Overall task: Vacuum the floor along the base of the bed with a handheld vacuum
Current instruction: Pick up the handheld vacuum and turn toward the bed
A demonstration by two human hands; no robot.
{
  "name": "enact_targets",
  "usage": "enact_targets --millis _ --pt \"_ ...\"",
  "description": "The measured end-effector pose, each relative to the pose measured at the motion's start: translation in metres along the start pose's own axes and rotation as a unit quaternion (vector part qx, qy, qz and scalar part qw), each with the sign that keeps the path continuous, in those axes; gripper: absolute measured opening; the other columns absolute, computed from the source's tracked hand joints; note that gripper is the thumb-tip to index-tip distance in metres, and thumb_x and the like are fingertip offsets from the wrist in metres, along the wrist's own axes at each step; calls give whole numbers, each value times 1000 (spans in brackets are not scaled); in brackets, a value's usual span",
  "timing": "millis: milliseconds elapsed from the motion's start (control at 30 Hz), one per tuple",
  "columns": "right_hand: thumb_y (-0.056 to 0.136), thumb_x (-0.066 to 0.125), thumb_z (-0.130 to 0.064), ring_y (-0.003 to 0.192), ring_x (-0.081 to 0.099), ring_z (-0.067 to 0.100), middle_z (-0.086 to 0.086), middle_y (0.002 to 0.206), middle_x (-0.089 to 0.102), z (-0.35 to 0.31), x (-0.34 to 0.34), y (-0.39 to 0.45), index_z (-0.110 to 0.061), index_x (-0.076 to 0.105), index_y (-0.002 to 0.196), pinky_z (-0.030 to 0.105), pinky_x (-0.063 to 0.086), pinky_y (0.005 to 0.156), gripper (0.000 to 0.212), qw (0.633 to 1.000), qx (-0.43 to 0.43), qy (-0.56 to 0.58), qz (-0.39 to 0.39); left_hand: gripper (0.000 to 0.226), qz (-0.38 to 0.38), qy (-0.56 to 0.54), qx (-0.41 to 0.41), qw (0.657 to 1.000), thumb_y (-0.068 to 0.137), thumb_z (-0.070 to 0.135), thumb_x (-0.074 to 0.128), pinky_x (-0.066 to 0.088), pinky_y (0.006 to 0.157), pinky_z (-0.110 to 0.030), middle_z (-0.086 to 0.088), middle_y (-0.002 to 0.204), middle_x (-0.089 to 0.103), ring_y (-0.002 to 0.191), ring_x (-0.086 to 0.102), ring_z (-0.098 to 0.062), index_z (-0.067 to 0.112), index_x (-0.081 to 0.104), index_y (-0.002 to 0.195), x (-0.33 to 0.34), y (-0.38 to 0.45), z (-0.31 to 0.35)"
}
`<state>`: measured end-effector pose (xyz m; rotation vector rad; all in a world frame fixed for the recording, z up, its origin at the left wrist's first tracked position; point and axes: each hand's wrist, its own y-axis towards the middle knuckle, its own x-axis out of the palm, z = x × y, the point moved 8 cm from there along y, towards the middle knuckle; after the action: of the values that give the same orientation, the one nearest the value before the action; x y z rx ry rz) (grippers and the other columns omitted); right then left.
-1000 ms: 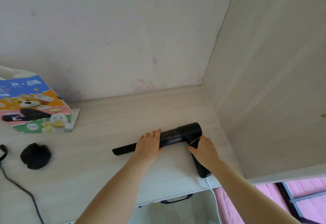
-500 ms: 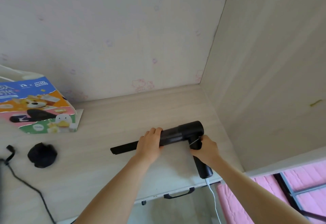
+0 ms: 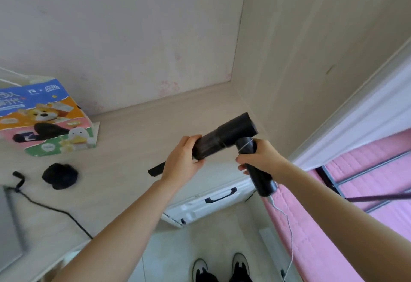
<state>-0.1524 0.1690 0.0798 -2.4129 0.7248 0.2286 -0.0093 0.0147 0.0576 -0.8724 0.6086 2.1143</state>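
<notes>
The black handheld vacuum [image 3: 231, 134] is up off the pale wooden desk [image 3: 124, 146], in both my hands. My left hand [image 3: 182, 159] grips the front end of its barrel. Past that hand the tip of the flat black nozzle [image 3: 156, 170] shows, low over the desk. My right hand [image 3: 260, 156] grips the handle, which points down toward me. A thin white cable [image 3: 287, 219] hangs from the handle's lower end. The bed with a pink mattress [image 3: 364, 170] lies to the right, and pale floor [image 3: 178, 248] shows below the desk.
A colourful paper bag [image 3: 42, 117] stands at the desk's back left, near a black round object [image 3: 60, 176] and a black cord [image 3: 55, 210]. A wooden side panel [image 3: 300, 59] closes the desk's right. A drawer handle [image 3: 220, 196] sits under the desk edge. My shoes [image 3: 200, 268] stand on the floor.
The vacuum has risen from lying flat on the desk into the air, its rear end highest. My right hand now wraps the handle fully. The view has tilted down, showing floor and bed.
</notes>
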Motion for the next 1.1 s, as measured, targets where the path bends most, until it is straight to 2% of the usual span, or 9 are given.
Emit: enact_targets --millis 133,267,333,400,500,667,833,967,1100 --pt "80 67 -2 66 68 23 13 78 65 12 -4 -41 -4 57 95 38 60 70 19 1000 3 -2 -3 58 -13 -18 16 1000 80 19 81 55 82 -33 5 120 57 94 62 -15 20 55 133 8 -27 12" --pt "85 64 -9 70 64 28 18 86 65 29 -3 -70 -1 57 101 44 56 77 20 996 18 78 -26 55 -32 -36 25 999 82 21 79 56 83 -35 10 117 56 92 61 -12 25 54 131 19 -45 23" --pt "89 56 -17 73 62 30 20 89 64 38 -4 -81 -1 56 102 48 53 81 21 989 34 135 -43 54 -39 -45 22 998 82 21 78 55 83 -36 9 116 55 91 61 -12 25 54 130 25 -53 27" --pt "90 43 -28 76 60 33 21 91 64 49 -5 -89 -1 57 102 48 50 82 32 978 65 190 -55 53 -43 -57 17 997 83 20 78 55 84 -36 8 116 55 91 60 -13 25 54 130 30 -60 32" --pt "93 30 -28 77 61 34 23 90 64 65 -15 -99 1 57 103 46 49 81 42 973 86 211 -43 52 -54 -69 16 996 83 21 77 54 85 -32 7 115 55 91 60 -12 24 54 130 41 -70 43" --pt "93 31 -25 75 61 32 22 91 63 87 -25 -115 4 56 107 44 48 82 40 960 101 244 -88 53 -72 -75 -6 995 82 25 79 51 86 -29 6 116 56 96 59 -14 21 54 128 64 -86 57" --pt "92 38 -21 76 60 33 23 99 57 117 -39 -132 7 53 114 39 54 69 38 908 129 366 -157 52 -98 -65 -50 992 81 25 79 49 86 -31 6 116 60 101 60 -16 22 54 127 106 -105 75" --pt "92 40 -22 69 62 31 22 92 60 143 -60 -143 5 56 107 35 54 64 35 924 131 322 -162 49 -131 -65 -91 985 79 28 79 50 86 -32 7 112 62 101 61 -14 25 54 121 148 -124 98" --pt "92 39 -20 68 61 32 22 87 61 174 -83 -147 5 55 103 37 52 67 32 936 147 284 -145 48 -118 -61 -112 985 78 25 81 44 80 -27 7 109 63 99 61 -14 25 54 118 184 -137 116"
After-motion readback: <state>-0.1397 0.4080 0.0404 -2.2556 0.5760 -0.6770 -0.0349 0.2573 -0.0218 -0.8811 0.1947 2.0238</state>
